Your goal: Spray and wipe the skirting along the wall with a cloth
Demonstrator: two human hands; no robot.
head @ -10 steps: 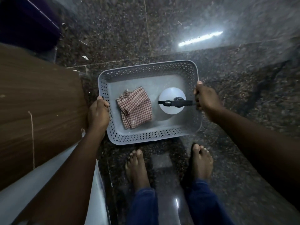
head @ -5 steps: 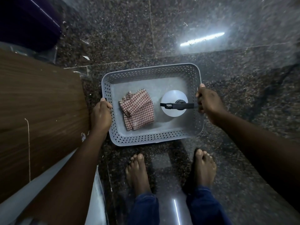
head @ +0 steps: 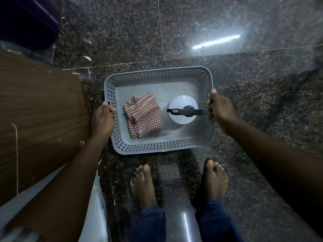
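Note:
A grey perforated plastic basket (head: pixel 157 146) hangs above the dark granite floor, held level by both sides. My left hand (head: pixel 103 122) grips its left rim and my right hand (head: pixel 221 111) grips its right rim. Inside, on the left, lies a folded red-and-white checked cloth (head: pixel 144 119). To its right stands a white spray bottle (head: pixel 183 119) seen from above, its black trigger head (head: pixel 185 112) pointing left. The skirting is not clearly visible.
A brown wooden panel (head: pixel 38 119) stands close on the left, with a white surface (head: pixel 97 215) below it. Dark purple furniture (head: pixel 26 20) fills the top left corner. My two bare feet (head: pixel 176 184) stand on the glossy granite floor (head: pixel 244 84) just below the basket.
The basket with both hands on it has shifted slightly down and to the right in view; the cloth and bottle inside kept their places.

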